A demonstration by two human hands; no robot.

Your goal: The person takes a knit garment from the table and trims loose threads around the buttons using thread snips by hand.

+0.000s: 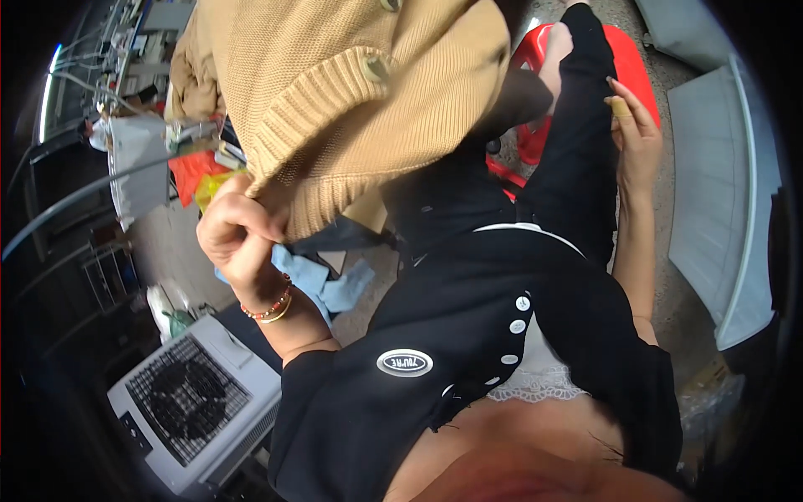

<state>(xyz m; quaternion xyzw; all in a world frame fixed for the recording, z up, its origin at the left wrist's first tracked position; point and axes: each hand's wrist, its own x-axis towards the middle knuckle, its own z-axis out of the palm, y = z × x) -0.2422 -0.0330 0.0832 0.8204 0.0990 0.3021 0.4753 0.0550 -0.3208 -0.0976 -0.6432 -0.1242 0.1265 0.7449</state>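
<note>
A tan knitted cardigan with ribbed bands and a few dark buttons fills the upper middle of the head view. My left hand is closed on the corner of its ribbed edge, thumb and fingers pinching the knit. The garment hangs over my lap, its hem partly folded so the inside shows. My right hand is beside my black-trousered thigh, fingers loosely bent and apart, with no object visible in it. A yellowish wrap covers one of its fingers.
A red plastic stool stands by my legs. To the right is a pale grey panel. A white air cooler with a black grille stands lower left. Light blue cloth lies below the cardigan; red cloth is at left.
</note>
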